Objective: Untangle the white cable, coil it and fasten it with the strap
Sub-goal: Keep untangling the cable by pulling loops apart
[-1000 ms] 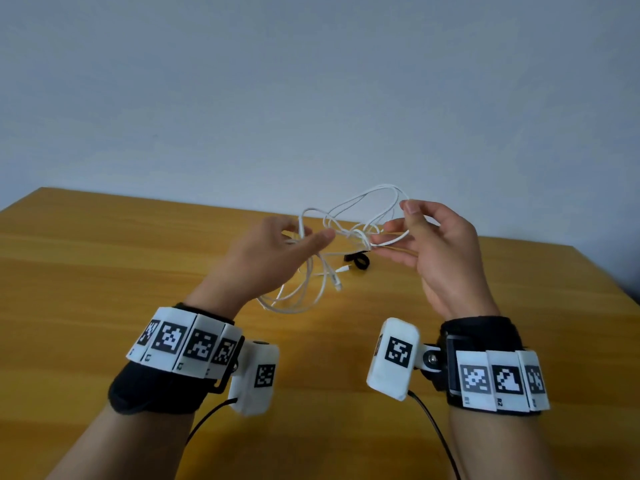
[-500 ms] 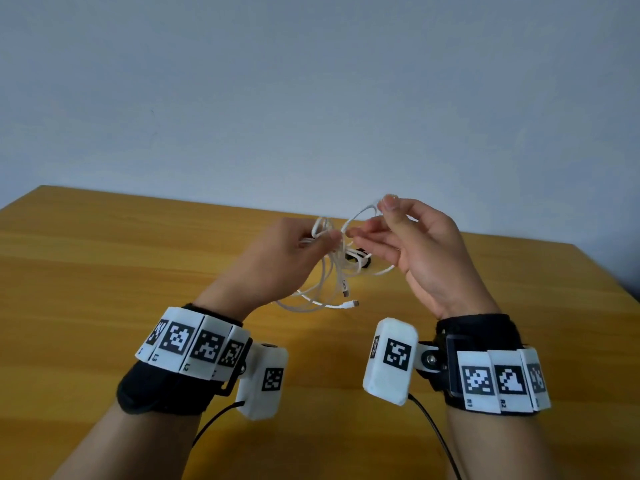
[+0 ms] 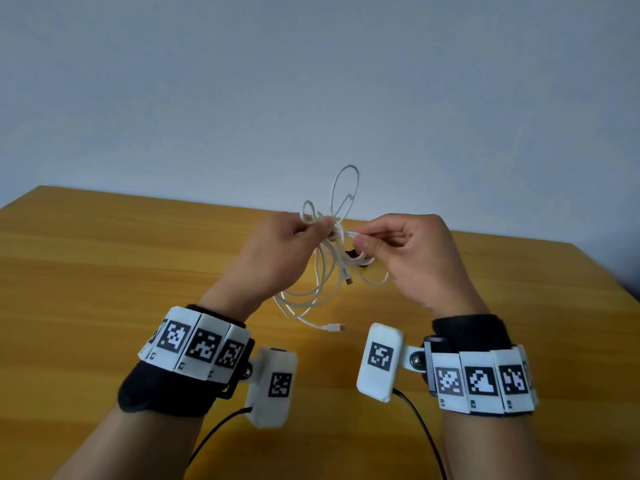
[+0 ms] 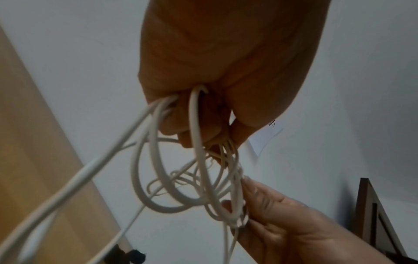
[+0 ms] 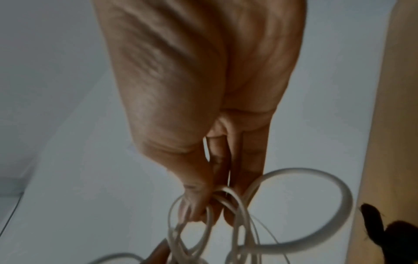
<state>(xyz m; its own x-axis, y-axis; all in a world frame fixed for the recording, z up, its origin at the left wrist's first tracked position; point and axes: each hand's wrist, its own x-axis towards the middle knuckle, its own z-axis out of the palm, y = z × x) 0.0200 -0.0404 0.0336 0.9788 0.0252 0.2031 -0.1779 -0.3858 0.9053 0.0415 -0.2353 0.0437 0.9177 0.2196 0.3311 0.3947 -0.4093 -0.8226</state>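
— Holding the tangle up off the worktop (image 3: 104, 271), are they?

— Yes. Both hands are raised above the wooden surface with the white cable (image 3: 323, 271) bunched between them. The left hand (image 3: 273, 258) has its fingers curled round several strands at the top of the bundle; the left wrist view shows loops running out from under its closed fingers (image 4: 203, 132).

— And the other one?

— The right hand (image 3: 412, 258) pinches a strand between thumb and forefinger, just beside the left fingertips. From the right wrist view the thumb and fingers (image 5: 196, 201) are pressed together on thin loops, with one wide loop curving off to the side.

— So the cable isn't coiled?

— No, still a tangle. One narrow loop stands up above the hands against the grey wall (image 3: 311, 81). Longer loops hang down below them towards the worktop. One plug (image 3: 349, 280) dangles in the middle of the hanging strands, and a second plug (image 3: 334, 328) sits at the lowest end, near the wrists; whether it touches the wood I cannot tell.

— Where's the strap?

— A small black strap (image 3: 353, 253) is partly visible behind the cable, just below the right thumb. Most of it is hidden. It shows as a dark blurred shape at the edge of both wrist views.

— Anything on the wrists?

— Black bands with white marker tiles, each carrying a white camera housing with a black lead.
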